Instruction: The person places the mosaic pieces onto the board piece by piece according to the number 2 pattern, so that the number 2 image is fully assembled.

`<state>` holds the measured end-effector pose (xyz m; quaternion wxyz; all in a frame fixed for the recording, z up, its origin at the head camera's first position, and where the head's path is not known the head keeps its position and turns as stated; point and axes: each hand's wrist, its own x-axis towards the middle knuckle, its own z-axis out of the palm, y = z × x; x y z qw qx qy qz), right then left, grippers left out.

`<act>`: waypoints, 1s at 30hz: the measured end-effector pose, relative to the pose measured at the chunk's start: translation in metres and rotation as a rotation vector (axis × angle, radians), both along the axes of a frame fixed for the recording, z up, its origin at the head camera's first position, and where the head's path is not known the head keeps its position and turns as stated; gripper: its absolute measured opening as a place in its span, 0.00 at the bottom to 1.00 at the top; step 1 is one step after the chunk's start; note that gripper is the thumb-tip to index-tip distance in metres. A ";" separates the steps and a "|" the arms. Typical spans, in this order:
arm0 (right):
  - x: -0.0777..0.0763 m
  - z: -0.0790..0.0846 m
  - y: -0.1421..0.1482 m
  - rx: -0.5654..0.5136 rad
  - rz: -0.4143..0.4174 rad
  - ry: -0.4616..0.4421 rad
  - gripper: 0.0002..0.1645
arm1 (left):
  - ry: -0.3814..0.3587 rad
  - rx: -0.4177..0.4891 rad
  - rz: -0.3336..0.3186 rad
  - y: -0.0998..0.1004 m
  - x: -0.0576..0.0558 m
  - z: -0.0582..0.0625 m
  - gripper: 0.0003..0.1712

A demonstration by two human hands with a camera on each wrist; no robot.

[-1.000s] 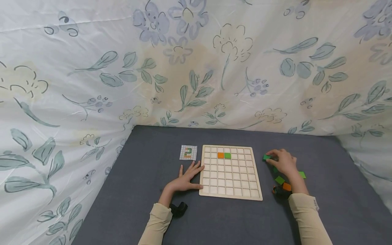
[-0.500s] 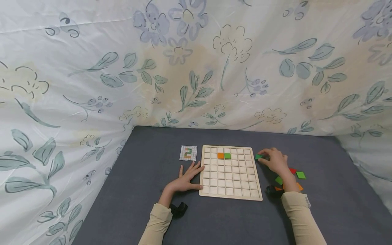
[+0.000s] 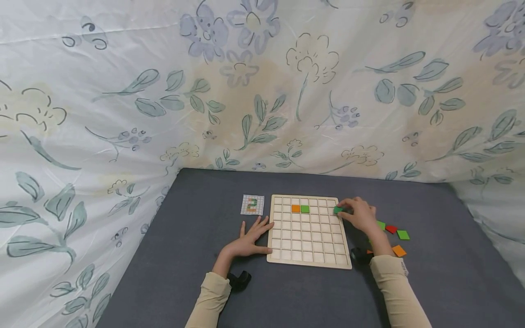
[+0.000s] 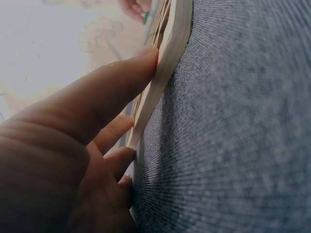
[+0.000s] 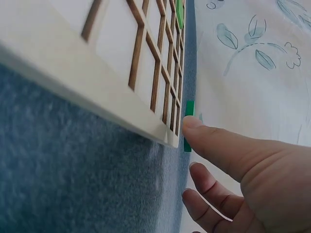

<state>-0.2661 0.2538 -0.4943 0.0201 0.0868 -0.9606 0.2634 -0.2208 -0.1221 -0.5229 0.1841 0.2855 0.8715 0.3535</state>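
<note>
A pale wooden grid board (image 3: 307, 233) lies on the dark cloth, with an orange tile (image 3: 295, 208) and a light green tile (image 3: 305, 209) side by side in its second row. My left hand (image 3: 246, 243) has its fingers spread against the board's left side; in the left wrist view the thumb (image 4: 124, 77) touches the board's edge (image 4: 170, 56). My right hand (image 3: 362, 215) pinches a darker green tile (image 3: 337, 210) at the board's upper right edge. In the right wrist view that green tile (image 5: 187, 145) stands on edge behind the thumb, near the board's corner.
Right of the board lie several loose tiles, among them a red tile (image 3: 391, 229), a green tile (image 3: 404, 235) and an orange tile (image 3: 399, 250), some hidden under the right forearm. A small card (image 3: 252, 205) with a coloured grid pattern sits left of the board. Floral fabric (image 3: 262, 91) hangs behind.
My right hand has carried the darker green tile leftward from the loose tiles to the board's right edge, uncovering more tiles. The left hand stays in place.
</note>
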 end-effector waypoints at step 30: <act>-0.009 -0.013 -0.025 -0.018 0.165 0.033 0.13 | 0.002 0.014 -0.016 0.000 0.000 0.003 0.46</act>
